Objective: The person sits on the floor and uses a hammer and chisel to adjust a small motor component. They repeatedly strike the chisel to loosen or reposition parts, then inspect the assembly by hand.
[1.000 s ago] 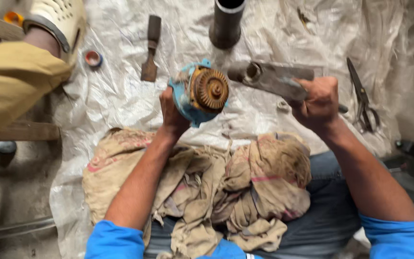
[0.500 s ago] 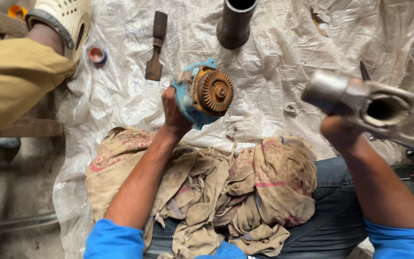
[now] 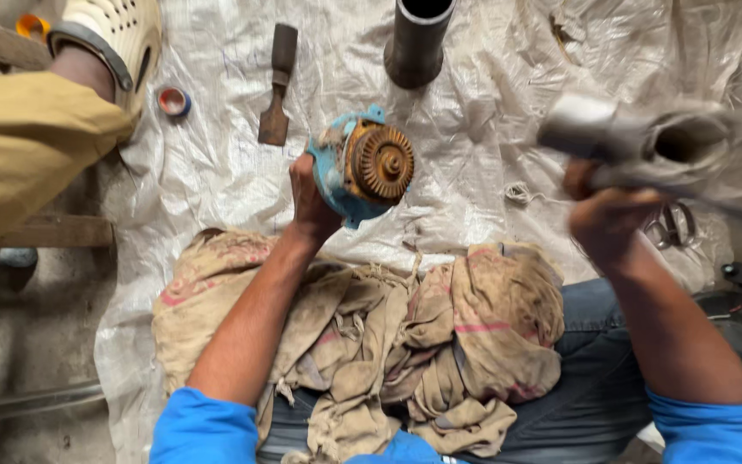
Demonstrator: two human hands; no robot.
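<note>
**Left hand steadies rusty motor part; right hand holds grey metal fitting aloft**

Change from earlier views: one second ago the right hand [image 3: 605,215] held the grey metal fitting [image 3: 646,142] low, close beside the motor part. Half a second ago it was lifted toward the camera at the right. It remains raised there and is motion-blurred. The left hand [image 3: 309,199] and its load have hardly shifted.

Left hand: fingers wrapped round the back of the blue housing of the motor part [image 3: 362,165], holding it upright with the rusty orange round face turned to the camera.

Right hand: fingers closed on the underside of the fitting, a pale tubular piece with an open end; finer detail lost to blur.

Surface: a white woven plastic sheet [image 3: 491,94] spread over the floor. On it lie a chisel-like tool [image 3: 276,86], a dark steel pipe [image 3: 418,39] standing on end, a small roll of tape [image 3: 173,101] and pliers [image 3: 676,225] partly hidden behind the right wrist. A dirty cloth [image 3: 405,335] covers the person's lap.

Surroundings: another person's foot in a cream clog [image 3: 113,34] and a tan trouser leg [image 3: 19,146] at the left edge.
</note>
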